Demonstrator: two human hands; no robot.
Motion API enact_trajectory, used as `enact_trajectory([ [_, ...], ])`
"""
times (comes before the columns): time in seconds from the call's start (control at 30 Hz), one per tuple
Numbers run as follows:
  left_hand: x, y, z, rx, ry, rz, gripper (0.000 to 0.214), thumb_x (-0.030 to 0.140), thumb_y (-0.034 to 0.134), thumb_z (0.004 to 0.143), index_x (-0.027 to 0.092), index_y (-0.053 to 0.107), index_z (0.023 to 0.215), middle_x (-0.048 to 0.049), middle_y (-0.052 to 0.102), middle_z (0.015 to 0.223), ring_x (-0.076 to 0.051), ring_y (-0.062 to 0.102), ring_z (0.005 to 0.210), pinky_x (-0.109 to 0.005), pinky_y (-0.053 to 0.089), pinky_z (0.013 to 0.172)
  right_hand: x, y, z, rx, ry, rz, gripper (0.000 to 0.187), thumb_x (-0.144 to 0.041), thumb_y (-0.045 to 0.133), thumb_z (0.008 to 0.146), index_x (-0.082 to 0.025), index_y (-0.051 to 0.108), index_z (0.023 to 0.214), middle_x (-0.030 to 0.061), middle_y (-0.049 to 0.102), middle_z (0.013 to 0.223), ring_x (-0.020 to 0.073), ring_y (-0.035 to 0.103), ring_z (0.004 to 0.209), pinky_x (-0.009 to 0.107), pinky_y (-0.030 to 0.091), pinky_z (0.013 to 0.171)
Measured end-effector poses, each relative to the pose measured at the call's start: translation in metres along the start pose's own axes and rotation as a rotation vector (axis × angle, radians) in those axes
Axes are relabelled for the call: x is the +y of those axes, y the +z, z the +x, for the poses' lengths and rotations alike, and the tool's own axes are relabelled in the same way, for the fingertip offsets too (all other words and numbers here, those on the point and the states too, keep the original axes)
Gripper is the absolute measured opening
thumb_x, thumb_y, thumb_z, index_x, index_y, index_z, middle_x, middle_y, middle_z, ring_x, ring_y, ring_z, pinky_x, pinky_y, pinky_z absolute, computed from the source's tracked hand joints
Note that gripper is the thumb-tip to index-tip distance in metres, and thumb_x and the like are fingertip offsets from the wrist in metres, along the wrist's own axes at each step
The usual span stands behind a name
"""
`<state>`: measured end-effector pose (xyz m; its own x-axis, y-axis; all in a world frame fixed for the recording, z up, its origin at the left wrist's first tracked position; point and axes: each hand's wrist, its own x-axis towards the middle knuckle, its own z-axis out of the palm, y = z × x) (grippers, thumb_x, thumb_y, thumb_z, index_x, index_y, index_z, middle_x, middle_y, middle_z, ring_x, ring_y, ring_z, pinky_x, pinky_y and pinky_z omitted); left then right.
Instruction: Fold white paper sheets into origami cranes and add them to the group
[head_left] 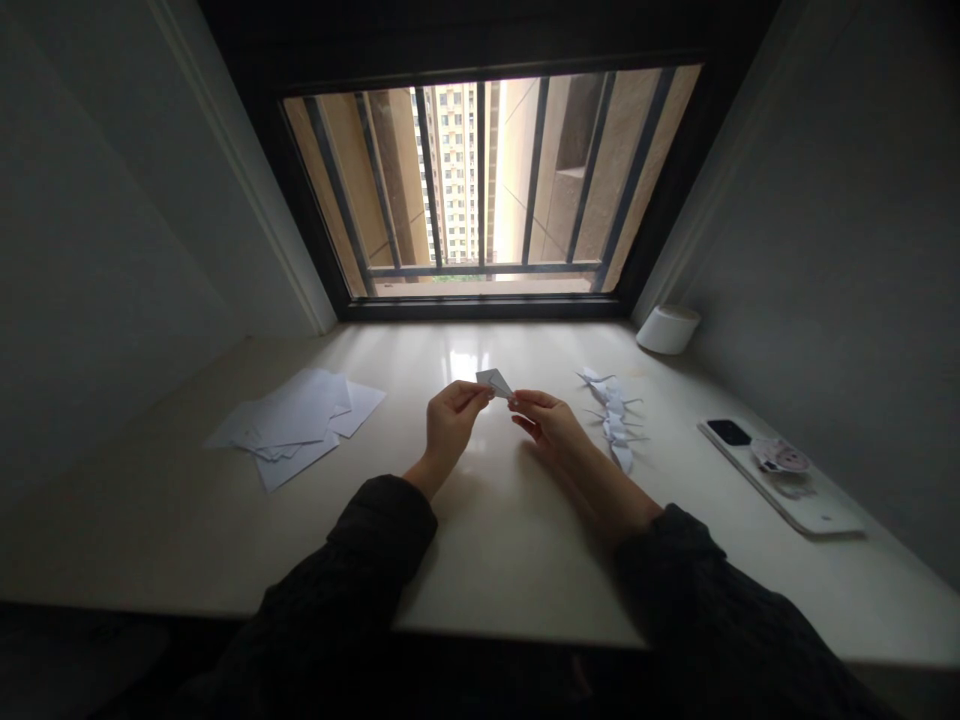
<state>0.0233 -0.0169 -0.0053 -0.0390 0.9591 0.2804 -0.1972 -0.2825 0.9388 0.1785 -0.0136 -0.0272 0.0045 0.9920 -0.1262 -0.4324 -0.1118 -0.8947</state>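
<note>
A small folded piece of white paper is held up over the middle of the sill, pointed at its right end. My left hand pinches its lower left edge between thumb and fingers. At the pointed right end, my right hand grips the paper with thumb and index finger, its other fingers curled below. Just right of my right hand stands a row of folded paper cranes. A loose stack of white paper sheets lies to the left, apart from my left hand.
A phone with a round cartoon grip on its back lies at the right. Behind it, a white cylindrical object stands against the right wall. The pale glossy sill ends at a barred window at the back.
</note>
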Motion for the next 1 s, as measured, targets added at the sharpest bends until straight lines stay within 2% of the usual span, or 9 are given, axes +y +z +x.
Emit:
enact_trajectory([
  [0.4, -0.003, 0.000, 0.000, 0.021, -0.025, -0.011, 0.022, 0.031, 0.075, 0.067, 0.015, 0.066, 0.079, -0.0062, 0.073, 0.082, -0.020, 0.069, 0.082, -0.038, 0.053, 0.083, 0.000, 0.001, -0.002, -0.002, 0.037, -0.021, 0.025, -0.025, 0.081, 0.051, -0.026, 0.069, 0.072, 0.0007, 0.073, 0.078, 0.0198, 0.067, 0.087, 0.033, 0.052, 0.078],
  [0.67, -0.008, -0.001, 0.001, 0.019, -0.064, -0.014, 0.024, 0.032, 0.074, 0.069, 0.015, 0.060, 0.079, -0.0071, 0.073, 0.079, -0.022, 0.070, 0.079, -0.041, 0.055, 0.082, -0.001, 0.005, -0.003, 0.034, 0.021, -0.008, 0.029, -0.024, 0.084, 0.046, -0.025, 0.071, 0.072, 0.0001, 0.072, 0.072, 0.0182, 0.067, 0.077, 0.032, 0.051, 0.074],
  [1.0, -0.010, 0.001, 0.000, 0.001, -0.086, -0.020, 0.028, 0.035, 0.073, 0.069, 0.016, 0.055, 0.078, -0.0068, 0.073, 0.076, -0.023, 0.071, 0.078, -0.041, 0.055, 0.079, -0.001, 0.006, -0.003, 0.053, -0.020, -0.060, 0.029, -0.029, 0.084, 0.047, -0.025, 0.071, 0.073, 0.0015, 0.073, 0.076, 0.0205, 0.067, 0.080, 0.031, 0.051, 0.069],
])
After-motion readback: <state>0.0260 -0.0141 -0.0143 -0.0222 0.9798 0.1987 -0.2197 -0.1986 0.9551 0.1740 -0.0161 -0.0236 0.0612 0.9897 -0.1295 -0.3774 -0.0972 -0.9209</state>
